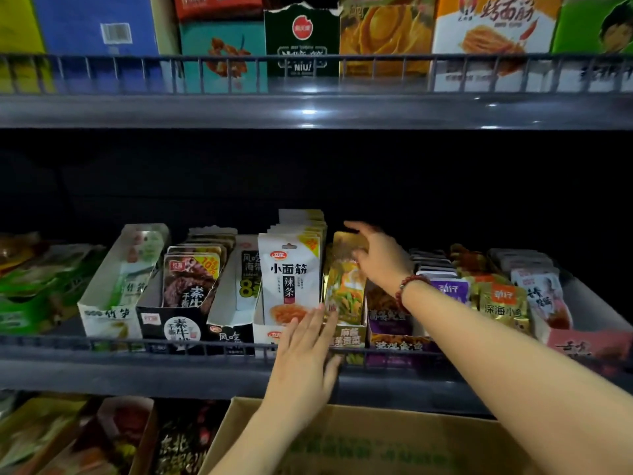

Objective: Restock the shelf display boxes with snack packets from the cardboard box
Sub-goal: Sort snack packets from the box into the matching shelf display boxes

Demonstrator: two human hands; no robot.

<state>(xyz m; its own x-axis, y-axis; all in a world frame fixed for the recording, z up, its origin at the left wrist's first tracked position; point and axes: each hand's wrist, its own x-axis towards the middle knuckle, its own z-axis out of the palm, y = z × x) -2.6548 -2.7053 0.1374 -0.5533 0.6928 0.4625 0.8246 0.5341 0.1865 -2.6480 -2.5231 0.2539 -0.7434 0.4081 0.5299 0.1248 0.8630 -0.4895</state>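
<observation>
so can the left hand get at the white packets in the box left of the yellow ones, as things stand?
Probably yes. The left hand lies open, fingers straight, at the shelf's front rail, its fingertips already at the lower edge of the front white packet. Nothing stands between them; the right hand is busy at the yellow packets alongside.

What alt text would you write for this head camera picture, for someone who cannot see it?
Two bare hands work at a shop shelf of snack display boxes: the right hand reaches behind the gold packets, while the left hand lies flat, fingers straight, against the front of their box. An open cardboard box sits below.
</observation>
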